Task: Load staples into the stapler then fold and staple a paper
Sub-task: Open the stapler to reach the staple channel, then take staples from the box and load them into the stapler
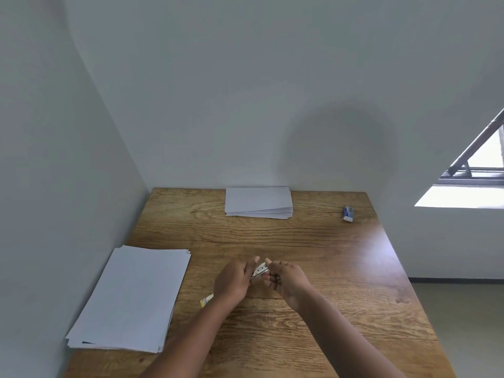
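Observation:
A small metal stapler [259, 270] is held between both hands over the middle of the wooden table [341, 255]. My left hand [234, 282] wraps its near end, and my right hand [286, 279] pinches its far end with thumb and fingers. Most of the stapler is hidden by the fingers. A stack of flat white paper [128, 298] lies at the left edge. A pile of folded white sheets [258, 202] lies at the back by the wall. A small blue and white staple box [348, 213] rests at the back right.
A small yellow and white strip-like item [206, 300] pokes out from under my left wrist. Walls close the table at the back and left. The table's right edge drops to the floor, with a window [485, 159] at the far right.

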